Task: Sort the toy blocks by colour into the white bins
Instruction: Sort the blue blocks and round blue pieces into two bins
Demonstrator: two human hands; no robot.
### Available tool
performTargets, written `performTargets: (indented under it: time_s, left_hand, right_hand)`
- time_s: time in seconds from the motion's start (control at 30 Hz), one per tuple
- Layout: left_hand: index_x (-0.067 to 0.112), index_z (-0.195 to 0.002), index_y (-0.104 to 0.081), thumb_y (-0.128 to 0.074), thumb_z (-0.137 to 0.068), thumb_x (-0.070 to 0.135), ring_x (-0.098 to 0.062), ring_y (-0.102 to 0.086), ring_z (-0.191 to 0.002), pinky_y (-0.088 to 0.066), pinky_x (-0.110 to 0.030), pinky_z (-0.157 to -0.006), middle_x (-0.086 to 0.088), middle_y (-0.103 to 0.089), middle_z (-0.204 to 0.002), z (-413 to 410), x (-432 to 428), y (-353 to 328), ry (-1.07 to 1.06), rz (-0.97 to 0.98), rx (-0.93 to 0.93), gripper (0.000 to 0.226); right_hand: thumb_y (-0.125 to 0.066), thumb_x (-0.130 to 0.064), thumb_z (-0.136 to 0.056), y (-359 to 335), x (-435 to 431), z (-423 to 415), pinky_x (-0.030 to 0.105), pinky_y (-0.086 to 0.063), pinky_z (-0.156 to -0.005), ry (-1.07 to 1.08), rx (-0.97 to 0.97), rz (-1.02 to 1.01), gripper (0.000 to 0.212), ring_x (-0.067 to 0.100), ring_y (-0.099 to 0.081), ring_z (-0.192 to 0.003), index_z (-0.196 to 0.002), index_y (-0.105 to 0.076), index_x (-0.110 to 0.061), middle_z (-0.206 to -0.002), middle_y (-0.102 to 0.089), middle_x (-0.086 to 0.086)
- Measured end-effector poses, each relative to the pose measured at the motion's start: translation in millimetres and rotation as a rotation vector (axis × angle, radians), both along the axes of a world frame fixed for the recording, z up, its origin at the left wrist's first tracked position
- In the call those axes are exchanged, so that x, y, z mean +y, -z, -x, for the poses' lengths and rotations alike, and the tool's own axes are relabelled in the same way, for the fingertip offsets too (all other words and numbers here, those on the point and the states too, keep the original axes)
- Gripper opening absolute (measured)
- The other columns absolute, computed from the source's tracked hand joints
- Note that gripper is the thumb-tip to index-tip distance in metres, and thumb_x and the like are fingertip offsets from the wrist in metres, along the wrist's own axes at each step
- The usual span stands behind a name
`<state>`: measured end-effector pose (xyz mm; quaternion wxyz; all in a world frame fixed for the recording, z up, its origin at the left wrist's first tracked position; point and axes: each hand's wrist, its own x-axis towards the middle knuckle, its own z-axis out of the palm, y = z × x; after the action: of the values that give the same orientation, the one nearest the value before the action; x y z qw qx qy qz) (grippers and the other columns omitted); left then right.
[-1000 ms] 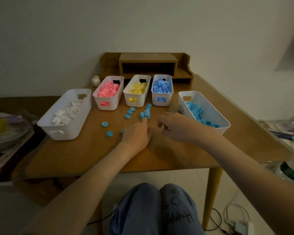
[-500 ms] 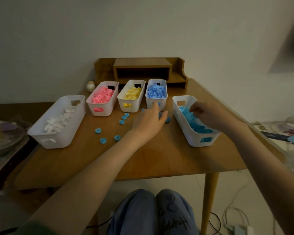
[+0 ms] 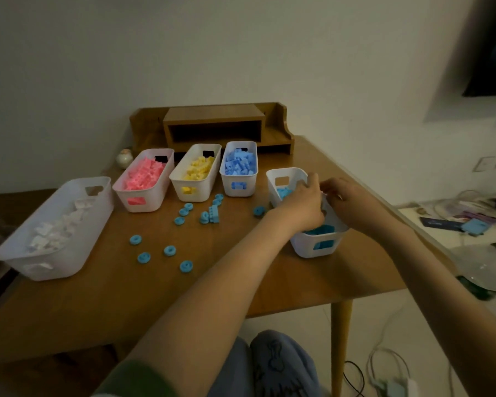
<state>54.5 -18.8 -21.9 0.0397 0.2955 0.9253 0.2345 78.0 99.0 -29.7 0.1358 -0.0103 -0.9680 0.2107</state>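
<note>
Both hands are over the rightmost white bin (image 3: 312, 249), which holds light-blue blocks (image 3: 284, 193). The left hand (image 3: 301, 206) dips into the bin and the right hand (image 3: 348, 202) sits at its right wall with fingers (image 3: 328, 186) curled; whether either hand grasps anything cannot be told. Loose light-blue round pieces (image 3: 169, 250) and a light-blue brick (image 3: 214, 214) lie on the tabletop (image 3: 126, 296), in front of the white-block bin (image 3: 69, 253), pink-block bin (image 3: 152, 197), yellow-block bin (image 3: 202, 191) and blue-block bin (image 3: 249, 186).

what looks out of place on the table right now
Light-blue round pieces and a light-blue brick lie loose on the table in front of the yellow bin, not yet sorted. Nothing looks spilled or damaged.
</note>
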Motion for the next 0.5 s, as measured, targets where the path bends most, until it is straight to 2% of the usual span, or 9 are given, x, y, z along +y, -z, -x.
performTargets:
  time_s: [0.07,0.17,0.23,0.3,0.37,0.43,0.5]
  left_hand:
    - [0.01,-0.136,-0.018,-0.056,-0.091,0.015,-0.033,-0.045,-0.119,-0.046,-0.04,-0.094,-0.017,-0.033,-0.136,0,1,5,0.029,-0.017,0.012,0.06]
    - [0.012,-0.14,-0.016,-0.051,-0.091,0.007,-0.028,-0.03,-0.132,-0.035,-0.041,-0.107,-0.012,-0.021,-0.145,-5,-5,1,-0.012,-0.31,-0.015,0.06]
    - [0.015,-0.139,-0.018,-0.049,-0.091,0.003,-0.025,-0.03,-0.132,-0.037,-0.037,-0.106,-0.009,-0.021,-0.145,-8,-20,-4,-0.109,-0.456,-0.049,0.058]
    - [0.016,-0.139,-0.017,-0.052,-0.091,0.008,-0.025,-0.031,-0.131,-0.038,-0.037,-0.105,-0.008,-0.022,-0.144,-11,-43,-3,-0.179,-0.382,-0.019,0.061]
    - [0.015,-0.145,-0.008,-0.053,-0.09,0.013,-0.028,-0.02,-0.138,-0.027,-0.044,-0.112,-0.01,-0.015,-0.15,-17,-70,4,-0.236,-0.133,0.019,0.071]
    - [0.013,-0.148,0.003,-0.052,-0.09,0.015,-0.027,-0.008,-0.143,-0.014,-0.045,-0.115,-0.008,-0.004,-0.155,-23,-103,14,-0.308,0.026,0.043,0.081]
    - [0.014,-0.149,0.007,-0.053,-0.09,0.026,-0.027,-0.003,-0.144,-0.009,-0.045,-0.116,-0.005,0.002,-0.157,-29,-136,25,-0.341,0.096,0.055,0.085]
  right_hand:
    - [-0.042,-0.01,-0.096,2,2,-1,0.026,-0.038,-0.09,-0.002,0.011,0.008,0.032,0.023,-0.053,-0.115,-0.126,-0.052,-0.01,-0.126,-0.056,0.009]
    - [-0.046,-0.011,-0.094,-1,-1,-2,0.027,-0.038,-0.089,-0.031,0.091,0.002,0.029,0.025,-0.054,-0.112,-0.122,-0.053,-0.009,-0.121,-0.057,0.011]
    - [-0.047,-0.014,-0.094,-6,-16,-4,0.029,-0.038,-0.091,-0.054,0.179,-0.024,0.03,0.024,-0.051,-0.112,-0.123,-0.051,-0.011,-0.122,-0.054,0.009]
    - [-0.051,-0.016,-0.092,-8,-43,-10,0.032,-0.037,-0.093,-0.122,0.279,-0.049,0.033,0.025,-0.048,-0.114,-0.125,-0.05,-0.013,-0.123,-0.052,0.008]
    - [-0.055,-0.016,-0.09,-6,-77,-17,0.033,-0.039,-0.095,-0.227,0.326,-0.047,0.035,0.022,-0.047,-0.115,-0.124,-0.05,-0.013,-0.124,-0.051,0.006]
    - [-0.056,-0.015,-0.089,1,-110,-19,0.034,-0.042,-0.096,-0.329,0.311,-0.024,0.036,0.019,-0.046,-0.115,-0.124,-0.048,-0.015,-0.125,-0.05,0.003]
    - [-0.055,-0.015,-0.088,11,-132,-13,0.035,-0.04,-0.099,-0.399,0.23,-0.01,0.044,0.02,-0.043,-0.12,-0.13,-0.042,-0.016,-0.131,-0.046,0.003]
